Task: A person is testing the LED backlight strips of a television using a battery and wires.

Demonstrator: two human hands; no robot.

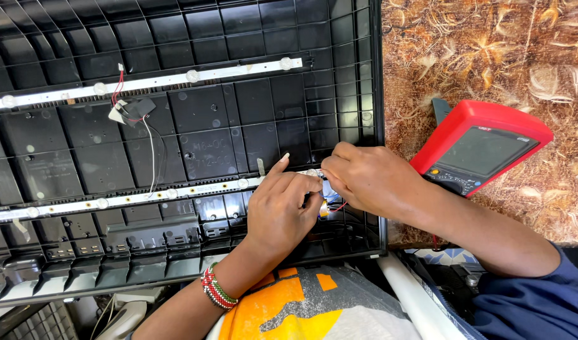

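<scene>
Light strip (144, 196), the lower of two: thin, narrow, white, long; likely light and a little bendy, brittle at the small round lenses and solder points, so best taken by its long edges between lenses, never by the lenses or the wires. Lies flat across the black ribbed back panel (207, 138), running from the panel's left edge toward its right edge, near the front edge. Dotted with evenly spaced clear lenses and small amber marks. Left hand (279, 208) pressed on the strip's right end, index finger stretched forward, remaining fingers curled and pinching at the end; whether anything small sits in that pinch, cannot tell. Right hand (364, 179) clenched just beside it, fingertips touching the same end, seemingly gripping a thin probe or lead, mostly hidden by the knuckles. Red wire (339, 206) peeking out under both hands. Second strip (175, 79) parallel, nearer the panel's back edge, with red, white and black leads (151, 151) hanging from a taped joint near its left part down toward the lower strip. Red meter (481, 148) with dark screen resting off the panel's right edge on a brown patterned tabletop (490, 50), near the right hand but apart. Beaded bracelet (218, 288) on the left wrist.
</scene>
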